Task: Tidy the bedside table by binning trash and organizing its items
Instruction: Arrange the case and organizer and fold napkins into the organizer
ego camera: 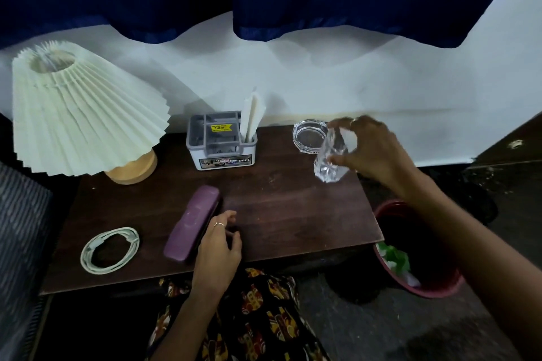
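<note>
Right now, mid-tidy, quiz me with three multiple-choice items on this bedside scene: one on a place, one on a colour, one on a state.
1. Where is the cable?
A front left of the table
B in the bin
C in the organizer

2. What colour is the case?
A green
B purple
C white

3. What is the right hand doing?
A resting flat
B holding a clear glass
C touching the lamp

Answers: 1 A, it lies coiled near the front left corner. 2 B, its shell is purple. 3 B, fingers curl around the glass above the table.
</note>
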The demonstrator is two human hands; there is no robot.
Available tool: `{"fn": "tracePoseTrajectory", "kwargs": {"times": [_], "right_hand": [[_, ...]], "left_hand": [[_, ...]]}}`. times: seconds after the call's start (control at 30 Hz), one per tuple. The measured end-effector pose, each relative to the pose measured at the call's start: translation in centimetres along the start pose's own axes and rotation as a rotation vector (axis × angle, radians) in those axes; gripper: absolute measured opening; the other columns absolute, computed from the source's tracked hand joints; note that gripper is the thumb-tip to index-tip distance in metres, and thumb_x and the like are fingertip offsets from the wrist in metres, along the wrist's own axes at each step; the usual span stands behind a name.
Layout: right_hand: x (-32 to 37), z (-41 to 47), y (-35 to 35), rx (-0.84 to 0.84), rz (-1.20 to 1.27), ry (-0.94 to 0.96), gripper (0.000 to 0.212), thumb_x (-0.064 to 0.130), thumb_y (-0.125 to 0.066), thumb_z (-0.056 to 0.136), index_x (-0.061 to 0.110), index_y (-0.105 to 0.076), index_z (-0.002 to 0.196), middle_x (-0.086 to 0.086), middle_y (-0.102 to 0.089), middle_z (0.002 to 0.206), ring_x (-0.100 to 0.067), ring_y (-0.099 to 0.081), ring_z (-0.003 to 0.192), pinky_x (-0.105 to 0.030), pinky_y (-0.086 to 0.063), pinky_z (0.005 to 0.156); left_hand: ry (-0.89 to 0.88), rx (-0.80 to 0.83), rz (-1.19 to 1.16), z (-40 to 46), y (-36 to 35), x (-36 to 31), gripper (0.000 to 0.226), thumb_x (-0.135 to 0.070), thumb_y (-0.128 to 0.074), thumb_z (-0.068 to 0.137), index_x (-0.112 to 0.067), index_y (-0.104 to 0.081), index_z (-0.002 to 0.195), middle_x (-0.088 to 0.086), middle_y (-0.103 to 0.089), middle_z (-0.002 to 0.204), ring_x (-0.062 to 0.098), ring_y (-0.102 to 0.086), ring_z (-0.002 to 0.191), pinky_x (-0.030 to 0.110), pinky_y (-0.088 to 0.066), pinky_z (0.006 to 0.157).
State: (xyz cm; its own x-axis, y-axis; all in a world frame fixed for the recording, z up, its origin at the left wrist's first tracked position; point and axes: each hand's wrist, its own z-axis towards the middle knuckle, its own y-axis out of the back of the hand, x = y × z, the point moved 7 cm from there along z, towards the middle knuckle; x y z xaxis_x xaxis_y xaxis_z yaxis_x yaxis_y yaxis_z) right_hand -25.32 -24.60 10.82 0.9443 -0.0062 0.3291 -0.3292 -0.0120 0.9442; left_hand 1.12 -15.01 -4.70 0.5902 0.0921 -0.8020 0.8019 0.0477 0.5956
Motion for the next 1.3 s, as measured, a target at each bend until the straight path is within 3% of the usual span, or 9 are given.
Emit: {"fn": "tracePoseTrajectory", "kwargs": {"times": [0.27,0.87,1.0,1.07,1.17,1.23,1.3], "right_hand": [[2.2,8.1,1.0,-0.122,-0.009,0.059,0.068,0.032,-0.081,0.064,0.027,-0.056,0.126,-0.018,-0.061,0.12,-0.035,-0.061,0.105,-0.043,-0.052,0.089],[0.2,12.6,-3.3,0.058,-0.001,-0.072,0.068,0.031,-0.077,0.066,0.033,-0.051,0.129,-0.012,-0.052,0.135,-0.031,-0.053,0.117,-0.038,-0.046,0.093],[-0.2,12.9,-4.1,0.113,-0.03,-0.053,0.072,0.038,-0.074,0.071,0.031,-0.043,0.136,-0.016,-0.049,0.137,-0.036,-0.049,0.121,-0.042,-0.043,0.097],[-0.2,12.3,-4.6,0.126,-0.076,-0.076,0.078,0.048,-0.068,0.077,0.029,-0.032,0.143,-0.018,-0.038,0.144,-0.04,-0.041,0.129,-0.052,-0.031,0.106],[2.0,9.3,-4.4,-0.106,-0.228,-0.012,0.072,0.05,-0.055,0.086,0.026,-0.023,0.146,-0.018,-0.018,0.155,-0.04,-0.023,0.141,-0.066,-0.01,0.109],[5.3,5.9,-5.3,-0.275,-0.219,0.175,0.062,0.04,-0.056,0.088,0.018,-0.034,0.142,-0.019,-0.028,0.152,-0.038,-0.031,0.138,-0.065,-0.017,0.109],[8.2,2.6,-7.9,-0.299,-0.13,0.384,0.054,0.028,-0.061,0.083,0.011,-0.047,0.133,-0.022,-0.044,0.14,-0.042,-0.046,0.125,-0.059,-0.033,0.104]], "left_hand": [[0.02,0.006,-0.004,0.1,0.0,0.3,0.037,-0.006,-0.058,0.09,-0.017,-0.052,0.125,-0.005,-0.056,0.12,0.003,-0.057,0.088,0.027,-0.051,0.083],[0.066,0.029,-0.017,0.1,0.1,0.5,0.039,-0.009,-0.06,0.089,-0.021,-0.051,0.125,-0.01,-0.053,0.116,0.0,-0.055,0.091,0.024,-0.05,0.084],[0.056,0.023,0.0,0.1,0.2,0.4,0.039,-0.01,-0.059,0.089,-0.022,-0.051,0.126,-0.012,-0.053,0.115,0.001,-0.055,0.093,0.028,-0.051,0.086],[0.03,0.013,-0.007,-0.1,0.6,0.1,0.04,-0.009,-0.058,0.089,-0.023,-0.051,0.126,-0.014,-0.053,0.115,-0.001,-0.055,0.097,0.028,-0.052,0.088],[-0.046,-0.037,0.004,-0.5,1.4,-0.8,0.042,-0.007,-0.056,0.09,-0.023,-0.049,0.129,-0.013,-0.053,0.115,-0.004,-0.052,0.104,0.021,-0.047,0.091],[-0.077,-0.099,0.032,-0.8,2.2,-1.2,0.041,-0.005,-0.054,0.09,-0.021,-0.049,0.128,-0.011,-0.055,0.115,0.0,-0.052,0.105,0.019,-0.044,0.09],[-0.093,-0.195,0.027,-1.1,3.2,-1.6,0.038,0.0,-0.055,0.088,-0.017,-0.052,0.122,-0.006,-0.058,0.113,0.009,-0.056,0.104,0.023,-0.044,0.088]]}}
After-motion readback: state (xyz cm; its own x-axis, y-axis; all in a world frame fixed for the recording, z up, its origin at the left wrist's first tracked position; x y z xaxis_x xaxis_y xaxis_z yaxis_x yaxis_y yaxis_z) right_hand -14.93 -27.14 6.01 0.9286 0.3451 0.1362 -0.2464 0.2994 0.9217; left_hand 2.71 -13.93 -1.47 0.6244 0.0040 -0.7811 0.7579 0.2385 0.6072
